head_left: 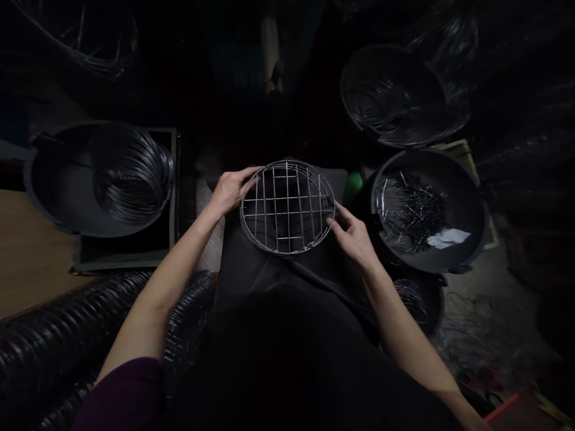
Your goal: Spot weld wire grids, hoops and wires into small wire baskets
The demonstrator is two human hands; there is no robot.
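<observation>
Head view: a round wire grid (287, 206) with a hooped rim and crossed straight rods sits flat-on at the centre, propped on the person's dark-covered lap (278, 287), which seems to bear its weight and leave the mesh open to view. The left hand (231, 191) wraps over the rim at the upper left, steadying it. The right hand (353, 234) holds narrow, its fingertips (331, 221) pinching the rim at the right edge, where the rod ends meet it.

Within easy reach on the right, a black basin (467, 239) holds loose cut wire pieces (411, 212) and a white paper scrap (448, 238). On the left, another black basin (54, 191) carries a wire coil (132, 176) on a green crate (123, 257), so stock lies beside the seat. Black coiled wire bundles (58, 341) lie along the lower left.
</observation>
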